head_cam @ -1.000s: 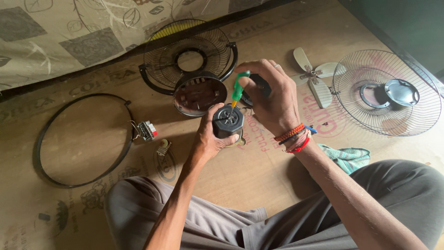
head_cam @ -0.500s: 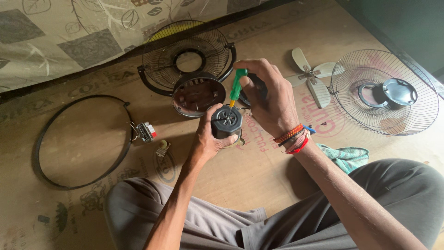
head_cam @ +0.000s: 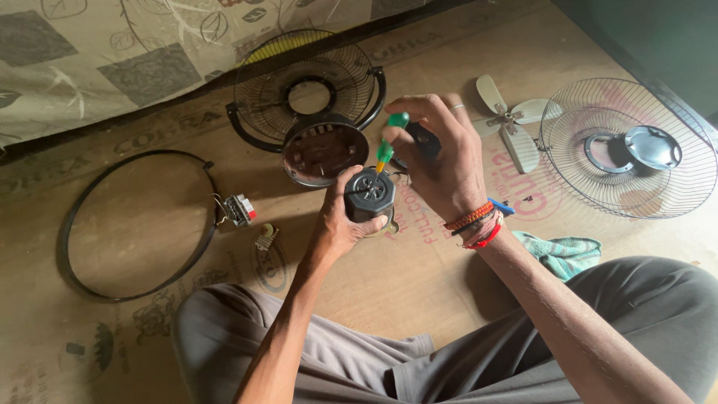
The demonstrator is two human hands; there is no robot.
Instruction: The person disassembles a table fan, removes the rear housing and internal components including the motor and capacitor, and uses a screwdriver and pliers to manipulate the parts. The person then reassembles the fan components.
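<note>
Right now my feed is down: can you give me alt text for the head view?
A seated person's left hand holds a small black fan motor while the right hand works a green-handled screwdriver at it. Around them on the floor lie a rear fan guard, front grille, pale blade and a black ring.

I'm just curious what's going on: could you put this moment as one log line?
left hand: holds dark round fan part | right hand: holds green-handled screwdriver, tip on the part | floor: fan blade, wire guard

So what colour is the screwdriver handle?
Green, seen in the head view: the screwdriver is held in the right hand.
</note>
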